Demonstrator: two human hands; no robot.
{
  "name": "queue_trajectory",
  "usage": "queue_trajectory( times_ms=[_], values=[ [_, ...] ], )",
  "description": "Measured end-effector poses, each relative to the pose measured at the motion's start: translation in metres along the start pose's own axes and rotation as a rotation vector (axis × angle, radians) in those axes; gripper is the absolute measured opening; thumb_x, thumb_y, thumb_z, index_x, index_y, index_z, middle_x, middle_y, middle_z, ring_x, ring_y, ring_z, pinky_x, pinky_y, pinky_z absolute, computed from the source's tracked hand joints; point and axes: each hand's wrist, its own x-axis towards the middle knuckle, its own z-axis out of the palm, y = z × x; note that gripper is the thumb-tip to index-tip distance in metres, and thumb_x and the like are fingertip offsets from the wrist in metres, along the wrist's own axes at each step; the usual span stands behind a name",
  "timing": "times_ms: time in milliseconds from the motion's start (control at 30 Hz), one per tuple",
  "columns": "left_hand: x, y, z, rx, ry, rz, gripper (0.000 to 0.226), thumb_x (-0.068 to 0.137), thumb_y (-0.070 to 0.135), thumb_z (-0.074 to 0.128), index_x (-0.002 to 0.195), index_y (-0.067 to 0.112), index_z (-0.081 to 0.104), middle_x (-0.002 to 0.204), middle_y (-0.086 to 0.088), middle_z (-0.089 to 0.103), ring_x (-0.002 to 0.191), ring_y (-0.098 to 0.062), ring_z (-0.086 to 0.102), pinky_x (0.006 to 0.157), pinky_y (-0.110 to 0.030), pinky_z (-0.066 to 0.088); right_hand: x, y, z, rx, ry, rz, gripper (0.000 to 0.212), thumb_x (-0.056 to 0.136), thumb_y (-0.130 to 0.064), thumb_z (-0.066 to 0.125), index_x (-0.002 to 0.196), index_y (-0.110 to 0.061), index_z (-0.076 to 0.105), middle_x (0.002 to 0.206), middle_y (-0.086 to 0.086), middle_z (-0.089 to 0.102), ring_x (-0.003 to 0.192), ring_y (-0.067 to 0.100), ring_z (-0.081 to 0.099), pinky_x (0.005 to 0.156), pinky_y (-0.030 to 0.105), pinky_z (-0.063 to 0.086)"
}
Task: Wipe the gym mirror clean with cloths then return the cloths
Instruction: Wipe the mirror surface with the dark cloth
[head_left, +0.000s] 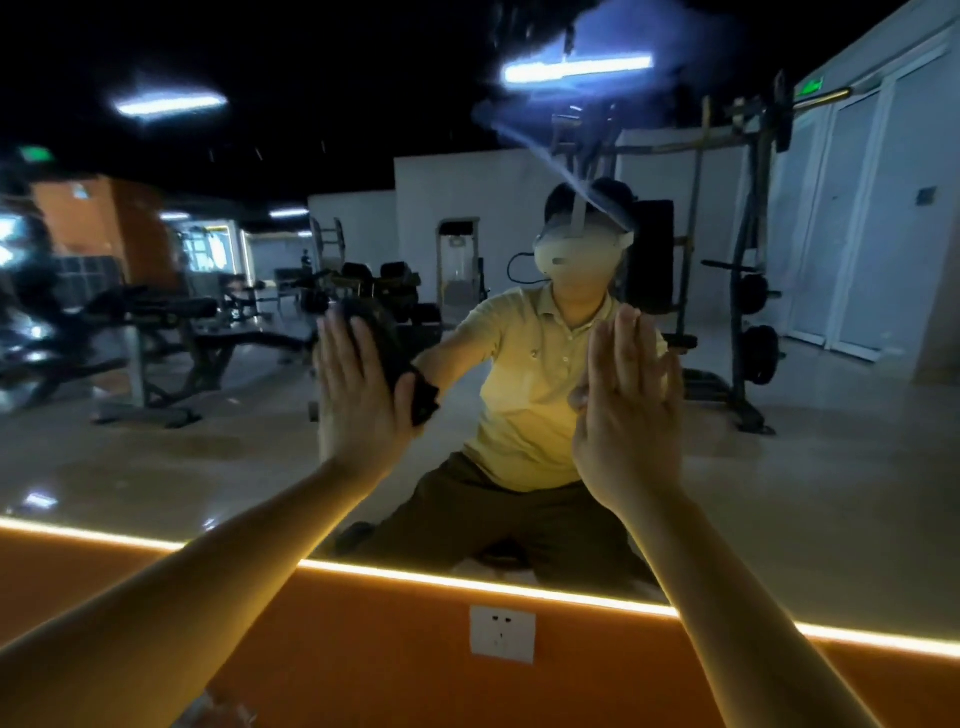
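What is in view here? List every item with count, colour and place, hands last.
mirror: one, fills the wall ahead above the light strip
cloth: one, dark, flat against the mirror under the left hand
light strip: one, glowing warm yellow, along the mirror's bottom edge
wall: one, orange, below the light strip
socket: one, white, on the orange wall below the strip
gym machines: several, dark, seen only as reflections in the mirror
left hand: one, fingers straight, presses the cloth to the mirror
right hand: one, fingers straight, raised flat at the mirror; no cloth shows under it
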Motion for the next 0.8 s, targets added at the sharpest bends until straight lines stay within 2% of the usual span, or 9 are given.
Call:
queue_trajectory(
  times_ms=[133,200,267,367,433,500,600,667,800],
  values=[
    [-0.012,0.102,0.033,0.023,-0.004,0.342,0.08,0.11,0.052,0.027,0.167,0.008,-0.006,0.173,-0.019,-0.013,0.162,-0.034,-0.011,0.131,-0.048,-0.008,0.0,0.003,-0.002,-0.012,-0.03,-0.005,0.088,0.098,-0.024,0.048,0.166,-0.01,-0.006,0.172,0.015,-0.02,0.159,0.032,-0.017,0.13,0.055,0.002],
    [-0.011,0.105,0.035,0.078,-0.029,0.542,0.079,0.109,0.052,0.029,0.167,0.011,-0.007,0.174,-0.015,-0.015,0.161,-0.03,-0.013,0.13,-0.045,-0.013,0.002,0.0,-0.004,-0.007,-0.034,0.013,0.089,0.092,-0.023,0.046,0.166,-0.01,-0.002,0.173,0.015,-0.014,0.16,0.032,-0.012,0.129,0.056,0.007],
    [-0.004,0.073,0.032,0.121,-0.018,0.69,0.076,0.109,0.053,0.028,0.167,0.013,-0.002,0.174,-0.012,-0.014,0.161,-0.027,-0.014,0.13,-0.043,-0.014,0.002,-0.006,-0.003,0.006,0.006,0.047,0.09,0.09,-0.018,0.051,0.167,-0.01,0.005,0.174,0.015,-0.007,0.161,0.033,-0.006,0.129,0.056,0.014],
    [0.009,-0.013,0.023,0.168,0.003,0.636,0.073,0.111,0.056,0.015,0.168,0.014,-0.004,0.174,-0.014,-0.015,0.162,-0.03,-0.01,0.131,-0.044,-0.009,0.001,-0.017,0.004,0.017,0.049,0.123,0.091,0.091,-0.014,0.062,0.166,-0.007,0.011,0.174,0.015,-0.003,0.161,0.033,-0.003,0.129,0.056,0.014],
    [0.019,-0.075,0.013,0.154,0.043,0.488,0.076,0.111,0.057,0.018,0.167,0.011,-0.004,0.174,-0.018,-0.01,0.162,-0.034,-0.005,0.131,-0.046,-0.006,0.003,-0.023,0.009,-0.02,0.059,0.162,0.097,0.09,-0.016,0.071,0.166,-0.006,0.01,0.174,0.016,-0.002,0.161,0.034,-0.003,0.129,0.056,0.012],
    [0.029,-0.109,0.005,0.107,0.05,0.378,0.079,0.11,0.055,0.024,0.167,0.007,-0.002,0.174,-0.022,-0.004,0.162,-0.037,-0.002,0.132,-0.049,-0.002,0.004,-0.028,0.013,-0.036,0.048,0.187,0.095,0.091,-0.019,0.067,0.166,-0.005,0.01,0.174,0.016,-0.003,0.161,0.034,-0.003,0.129,0.056,0.012],
    [0.031,-0.102,0.007,-0.037,0.09,0.31,0.078,0.109,0.049,0.028,0.166,0.002,0.003,0.173,-0.024,-0.003,0.162,-0.04,-0.001,0.131,-0.053,0.002,0.007,-0.036,0.014,-0.005,0.091,0.226,0.083,0.092,-0.026,0.046,0.165,-0.003,0.013,0.174,0.016,0.002,0.161,0.034,0.001,0.128,0.058,0.016],
    [0.022,-0.083,0.017,-0.108,0.117,0.298,0.076,0.109,0.045,0.03,0.166,0.0,0.006,0.173,-0.024,-0.002,0.161,-0.041,0.001,0.131,-0.055,0.004,0.01,-0.04,0.016,-0.006,0.114,0.242,0.081,0.095,-0.025,0.045,0.165,-0.004,0.013,0.175,0.014,0.003,0.161,0.031,0.002,0.129,0.055,0.016],
    [0.004,-0.046,0.033,-0.129,0.091,0.578,0.076,0.108,0.044,0.031,0.167,0.007,0.002,0.174,-0.02,-0.004,0.162,-0.036,0.002,0.131,-0.05,-0.002,0.011,-0.043,0.017,0.0,0.171,0.26,0.073,0.101,-0.016,0.05,0.165,-0.006,0.017,0.175,0.01,0.007,0.162,0.025,0.004,0.13,0.05,0.019]
  ],
)
